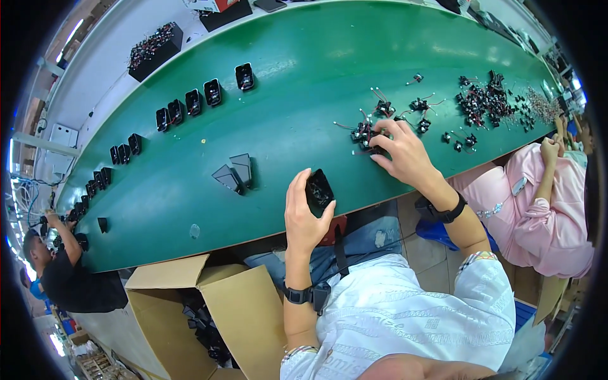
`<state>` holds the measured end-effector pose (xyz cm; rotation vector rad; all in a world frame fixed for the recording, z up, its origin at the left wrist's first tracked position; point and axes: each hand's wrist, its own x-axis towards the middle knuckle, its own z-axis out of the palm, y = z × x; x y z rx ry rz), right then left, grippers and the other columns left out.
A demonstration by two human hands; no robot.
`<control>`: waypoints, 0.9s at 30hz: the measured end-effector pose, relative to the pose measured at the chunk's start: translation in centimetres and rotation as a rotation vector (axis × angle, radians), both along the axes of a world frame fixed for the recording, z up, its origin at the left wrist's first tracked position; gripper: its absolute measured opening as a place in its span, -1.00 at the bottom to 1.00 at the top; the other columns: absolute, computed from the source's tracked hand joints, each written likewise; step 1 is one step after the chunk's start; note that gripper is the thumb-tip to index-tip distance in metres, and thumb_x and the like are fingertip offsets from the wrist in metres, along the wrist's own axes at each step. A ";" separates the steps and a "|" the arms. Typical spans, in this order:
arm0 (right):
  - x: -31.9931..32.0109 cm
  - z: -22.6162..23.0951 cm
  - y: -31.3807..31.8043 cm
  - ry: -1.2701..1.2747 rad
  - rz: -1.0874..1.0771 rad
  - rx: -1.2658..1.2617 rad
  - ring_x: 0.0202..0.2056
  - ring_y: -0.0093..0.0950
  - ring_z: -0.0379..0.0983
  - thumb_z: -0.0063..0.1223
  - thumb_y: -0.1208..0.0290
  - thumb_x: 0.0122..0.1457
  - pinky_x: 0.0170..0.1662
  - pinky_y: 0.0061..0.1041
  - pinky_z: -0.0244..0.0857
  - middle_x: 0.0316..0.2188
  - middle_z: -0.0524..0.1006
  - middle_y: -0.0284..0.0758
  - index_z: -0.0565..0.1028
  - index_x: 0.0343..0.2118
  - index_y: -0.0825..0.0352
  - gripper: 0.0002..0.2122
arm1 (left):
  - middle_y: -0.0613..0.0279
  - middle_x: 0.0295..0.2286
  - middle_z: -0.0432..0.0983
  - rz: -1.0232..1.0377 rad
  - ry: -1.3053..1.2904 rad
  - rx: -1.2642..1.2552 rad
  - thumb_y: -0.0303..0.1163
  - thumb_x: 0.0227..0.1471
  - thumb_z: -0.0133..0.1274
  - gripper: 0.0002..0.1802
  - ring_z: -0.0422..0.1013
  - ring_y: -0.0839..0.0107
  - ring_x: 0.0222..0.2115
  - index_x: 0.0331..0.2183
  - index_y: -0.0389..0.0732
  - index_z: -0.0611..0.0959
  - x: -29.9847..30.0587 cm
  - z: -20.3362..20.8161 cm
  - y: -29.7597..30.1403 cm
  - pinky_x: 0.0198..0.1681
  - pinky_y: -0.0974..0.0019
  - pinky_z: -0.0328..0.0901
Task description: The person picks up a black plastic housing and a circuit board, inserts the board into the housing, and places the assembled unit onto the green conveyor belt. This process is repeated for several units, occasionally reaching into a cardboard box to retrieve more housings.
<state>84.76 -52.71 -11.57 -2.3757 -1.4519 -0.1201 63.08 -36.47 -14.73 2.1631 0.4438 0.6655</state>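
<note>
Left hand [304, 215] holds black housing [318, 192]; right hand [405, 152] on wired parts [367, 134].

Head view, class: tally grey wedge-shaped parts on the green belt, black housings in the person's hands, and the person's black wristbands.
Grey wedge-shaped parts: 2
Black housing, left hand: 1
Black wristbands: 2
Total: 5

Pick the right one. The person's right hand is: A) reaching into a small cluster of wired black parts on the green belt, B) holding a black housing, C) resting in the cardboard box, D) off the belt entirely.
A: the right hand has its fingertips on the wired black parts lying on the green belt.
</note>
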 end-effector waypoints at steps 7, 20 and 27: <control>-0.3 -0.1 -0.2 0.319 0.008 0.359 -0.16 -0.30 0.55 0.22 0.62 0.01 -0.06 -0.37 0.43 -0.20 0.57 -0.29 0.59 -0.32 0.34 -0.86 | -0.12 0.10 0.33 0.023 0.031 0.048 -0.51 -0.20 0.33 -0.09 0.29 -0.09 0.13 0.20 -0.29 0.31 0.1 -0.3 -0.3 0.20 0.04 0.23; -2.4 -0.7 -1.1 0.088 -0.075 0.242 -0.14 -0.32 0.55 0.28 0.58 0.00 -0.14 -0.35 0.46 -0.15 0.56 -0.25 0.59 -0.16 0.26 -0.71 | -0.13 0.09 0.34 0.041 0.050 0.094 -0.50 -0.20 0.32 -0.07 0.28 -0.10 0.12 0.22 -0.27 0.30 0.9 -0.2 -0.3 0.20 0.00 0.21; -2.0 -1.6 -1.8 0.743 -0.158 0.395 -0.33 -0.54 0.58 0.15 0.56 0.20 -0.25 -0.62 0.48 -0.19 0.54 -0.28 0.52 -0.22 0.39 -0.89 | -0.07 0.03 0.42 0.007 -0.045 -0.092 -0.44 -0.21 0.38 -0.07 0.41 0.00 0.02 0.21 -0.27 0.33 0.2 0.0 -0.3 0.11 0.09 0.31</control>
